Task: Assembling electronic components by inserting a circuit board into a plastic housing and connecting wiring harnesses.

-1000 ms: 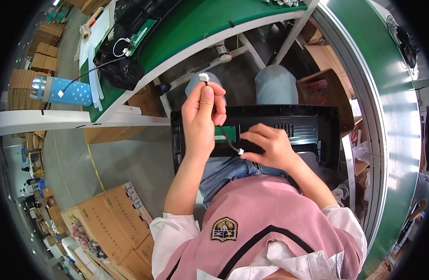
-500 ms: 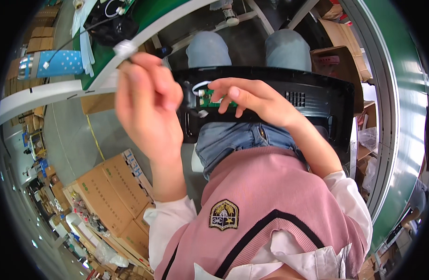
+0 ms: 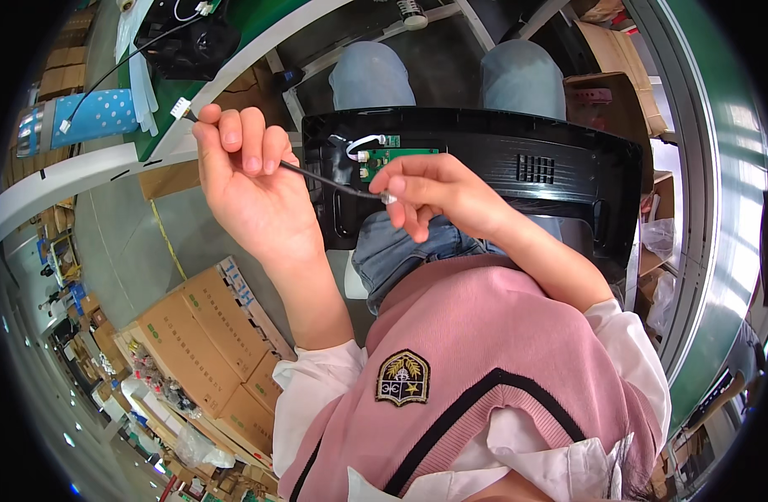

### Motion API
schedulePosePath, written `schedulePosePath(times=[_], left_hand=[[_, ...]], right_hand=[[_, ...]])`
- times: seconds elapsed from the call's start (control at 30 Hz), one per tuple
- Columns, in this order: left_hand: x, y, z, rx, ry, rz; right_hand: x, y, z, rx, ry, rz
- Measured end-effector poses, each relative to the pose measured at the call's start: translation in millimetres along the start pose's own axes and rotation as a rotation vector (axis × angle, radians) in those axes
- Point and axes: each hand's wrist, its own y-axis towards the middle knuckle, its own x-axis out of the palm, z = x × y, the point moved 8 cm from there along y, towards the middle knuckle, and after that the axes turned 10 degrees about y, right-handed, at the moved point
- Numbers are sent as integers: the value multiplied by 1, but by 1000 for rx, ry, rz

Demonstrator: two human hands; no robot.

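A black plastic monitor back shell point(image 3: 526, 167) lies across my lap, with a small green circuit board point(image 3: 396, 159) and a white wire on its left part. My left hand point(image 3: 246, 180) is raised to the left of the shell and grips a thin black cable point(image 3: 317, 176) whose white connector point(image 3: 181, 107) sticks out above my fingers. My right hand point(image 3: 434, 197) hovers over the shell just below the circuit board and pinches the cable's other end between fingertips. The cable runs taut between both hands.
A green workbench point(image 3: 233, 50) with a white edge runs across the upper left, carrying a black device point(image 3: 191, 38) and a blue dotted pack point(image 3: 91, 117). Cardboard boxes point(image 3: 208, 335) stand on the floor at my left. A green conveyor frame point(image 3: 718, 209) curves along the right.
My left hand came down from high over the bench and now holds the cable stretched. My right hand lifted off the circuit board and took the cable's other end.
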Motion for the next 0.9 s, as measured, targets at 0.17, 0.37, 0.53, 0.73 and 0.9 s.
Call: schedulePosePath(times=[0.17,0.37,0.53,0.73,0.9], left_hand=[[-18,-6,-8,-34,-14,97],[-37,-9,-17,-50,-43,127],[-44,-27,-7,2,863,168],[48,-75,-5,934,1802,-508],[50,-86,-52,694,1783,-1027]], right_hand=[[3,1,-2,-141,-113,57],[16,-6,-12,-310,-440,12],[3,-14,-25,-618,-777,182],[0,-25,-33,-718,-856,147],[4,-31,-31,-759,-863,172]])
